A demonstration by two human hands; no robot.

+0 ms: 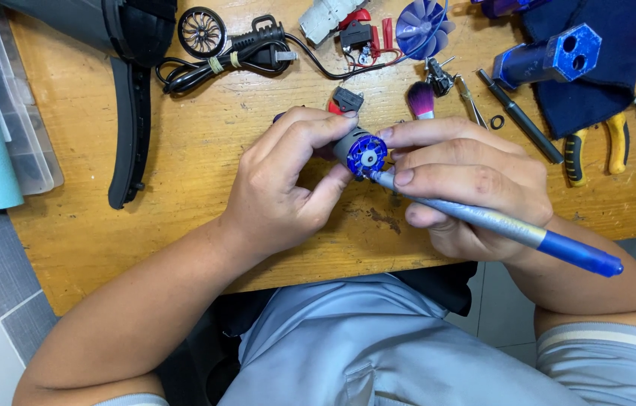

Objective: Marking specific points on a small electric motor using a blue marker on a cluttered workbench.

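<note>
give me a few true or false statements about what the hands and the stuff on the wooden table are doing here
1. The left hand holds a small grey motor with a blue end. True.
2. The right hand holds a pair of pliers. False: it holds a blue-handled screwdriver, tip at the motor's blue end; the yellow-handled pliers lie untouched on the table.
3. A blue fan wheel lies at the table's far edge. True.
4. The black power cord is stretched out straight. False: it is bundled and tied.
5. A small brush lies beyond the hands. True.
</note>
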